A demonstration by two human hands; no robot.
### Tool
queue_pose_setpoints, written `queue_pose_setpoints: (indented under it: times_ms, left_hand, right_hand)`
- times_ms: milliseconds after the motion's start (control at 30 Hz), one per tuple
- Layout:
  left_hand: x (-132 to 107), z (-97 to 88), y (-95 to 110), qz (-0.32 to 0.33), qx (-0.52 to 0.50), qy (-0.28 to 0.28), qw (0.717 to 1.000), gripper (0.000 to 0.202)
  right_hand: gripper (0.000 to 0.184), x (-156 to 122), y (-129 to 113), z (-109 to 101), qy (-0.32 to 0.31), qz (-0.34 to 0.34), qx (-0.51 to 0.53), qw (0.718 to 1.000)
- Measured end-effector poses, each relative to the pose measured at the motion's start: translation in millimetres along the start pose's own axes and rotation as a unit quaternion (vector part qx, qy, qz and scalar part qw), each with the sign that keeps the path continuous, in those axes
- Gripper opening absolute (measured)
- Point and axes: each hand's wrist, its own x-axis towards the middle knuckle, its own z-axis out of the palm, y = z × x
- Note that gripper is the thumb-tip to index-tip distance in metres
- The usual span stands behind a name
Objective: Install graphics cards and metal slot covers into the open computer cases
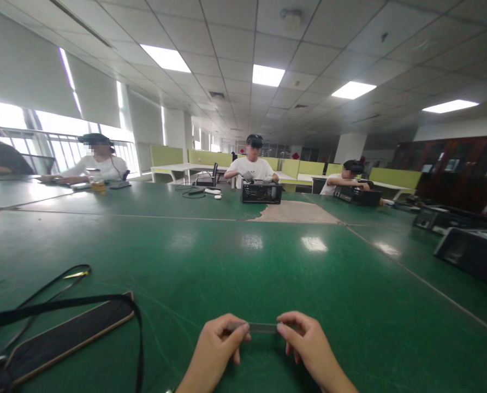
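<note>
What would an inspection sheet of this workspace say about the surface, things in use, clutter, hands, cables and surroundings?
Surface: green table, shiny, scratched, with a pale patch on its far part.
Things in use: one thin strip; material unclear.
Clutter: dark board and black strap at left; dark cases at right.
Hands: left hand and right hand, both bare, pinch opposite ends of the strip.
Cables: dark cable lying loosely on the far part.
Surroundings: four other people, the one straight ahead at a black case; ceiling lights on.
</note>
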Motion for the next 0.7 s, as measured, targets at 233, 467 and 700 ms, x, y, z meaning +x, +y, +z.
queue_pose_setpoints:
  times_ms: [233,467,700]
  left_hand:
    - [-9.5,3.4,-1.0,0.071,0.246,-0.030,0.966,0.037]
    - [-12.7,10.7,0.8,0.082,0.339,-0.084,0.933,0.040]
    - [-7.9,11.9,-1.1,0.072,0.365,-0.103,0.922,0.043]
  right_hand:
    - [0.049,0.4,-2.5,-3.3,0.061,-0.012,-0.007,0.998]
    - [0.040,-0.4,-4.9,-2.9,0.058,-0.084,-0.003,0.995]
    - [0.034,1.5,-1.2,0.2,0.071,-0.123,0.012,0.990]
